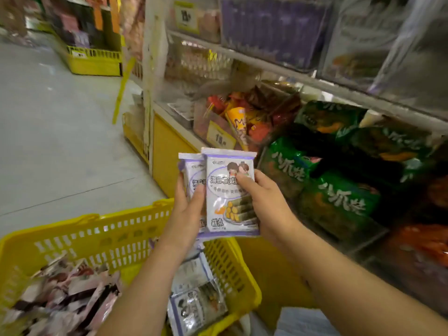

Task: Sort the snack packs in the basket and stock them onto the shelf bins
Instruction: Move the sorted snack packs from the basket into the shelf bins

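Note:
Both my hands hold a small stack of purple-and-white snack packs upright above the basket's far right corner. The front pack (pixel 230 190) is pinched by my right hand (pixel 264 202), thumb on its face. My left hand (pixel 189 209) grips the pack behind it (pixel 191 175), which sticks out on the left. The yellow basket (pixel 101 236) below holds more purple-white packs (pixel 196 304) at its right end and several pink-and-dark packs (pixel 70 297) at its left. A clear upper shelf bin (pixel 276 30) holds purple packs.
To the right, shelf bins hold green bags (pixel 339 195), orange-red packs (pixel 244 115) and red bags (pixel 421 241). A yellow price tag (pixel 220 137) hangs on the bin front. The grey aisle floor (pixel 60 129) stretches to the left, with a yellow crate (pixel 94 61) far back.

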Demonstrator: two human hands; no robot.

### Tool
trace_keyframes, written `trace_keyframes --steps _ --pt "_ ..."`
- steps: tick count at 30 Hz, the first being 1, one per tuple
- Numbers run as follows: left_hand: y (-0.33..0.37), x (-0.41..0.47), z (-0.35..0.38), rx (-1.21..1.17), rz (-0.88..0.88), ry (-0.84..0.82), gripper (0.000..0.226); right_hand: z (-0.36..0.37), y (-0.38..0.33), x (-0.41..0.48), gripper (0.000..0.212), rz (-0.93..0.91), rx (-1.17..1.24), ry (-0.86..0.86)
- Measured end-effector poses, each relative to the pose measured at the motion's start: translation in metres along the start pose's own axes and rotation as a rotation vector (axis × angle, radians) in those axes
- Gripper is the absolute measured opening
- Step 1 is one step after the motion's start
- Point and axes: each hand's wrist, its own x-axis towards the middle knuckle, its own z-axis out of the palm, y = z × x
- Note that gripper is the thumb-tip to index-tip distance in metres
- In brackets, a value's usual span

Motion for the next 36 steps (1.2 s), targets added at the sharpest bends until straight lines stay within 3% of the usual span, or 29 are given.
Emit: trace_keyframes --steps 2,7,10,13,15,17,19,23,25,28,30,33,36 --pt "0.028 -0.007 0.021 -0.058 -0.001 -0.117 0.054 -0.014 -0.025 -0.014 0.017 -0.035 0.032 0.028" --pt "0.086 -0.024 0.062 -0.200 0.010 -0.484 0.088 -0.040 -0.078 -0.045 0.022 -0.139 0.028 0.066" --pt "0.118 -0.028 0.075 -0.133 0.079 -0.546 0.085 -0.057 -0.109 -0.061 0.029 -0.186 0.006 0.119" --pt "0.153 -0.026 0.085 -0.059 0.126 -0.679 0.068 -0.084 -0.153 -0.078 0.064 -0.180 -0.029 0.045" --pt "0.179 -0.025 0.094 0.019 0.168 -0.807 0.058 -0.104 -0.190 -0.091 0.090 -0.213 -0.250 0.019" --pt "0.205 -0.025 0.106 0.121 0.188 -0.935 0.058 -0.122 -0.231 -0.105 0.102 -0.274 -0.625 0.060" --pt "0.229 -0.026 0.122 0.191 0.181 -1.076 0.061 -0.140 -0.269 -0.118 0.096 -0.250 -0.873 -0.030" --pt "0.266 -0.029 0.158 0.308 0.209 -1.206 0.071 -0.167 -0.313 -0.138 0.045 -0.013 -0.977 -0.562" --pt "0.282 -0.028 0.170 0.342 0.251 -1.256 0.068 -0.175 -0.321 -0.142 0.050 -0.019 -0.916 -0.622" --pt "0.302 -0.025 0.185 0.327 0.296 -1.285 0.079 -0.183 -0.334 -0.146 0.062 -0.147 -0.873 -0.512" --pt "0.315 -0.020 0.197 0.334 0.395 -1.250 0.091 -0.187 -0.349 -0.149 0.057 -0.272 -0.938 -0.379" --pt "0.330 -0.007 0.216 0.413 0.614 -1.049 0.094 -0.187 -0.372 -0.155 0.059 -0.452 -1.170 -0.074" --pt "0.336 0.003 0.232 0.484 0.890 -0.791 0.073 -0.185 -0.377 -0.149 0.075 -0.731 -1.513 0.244"
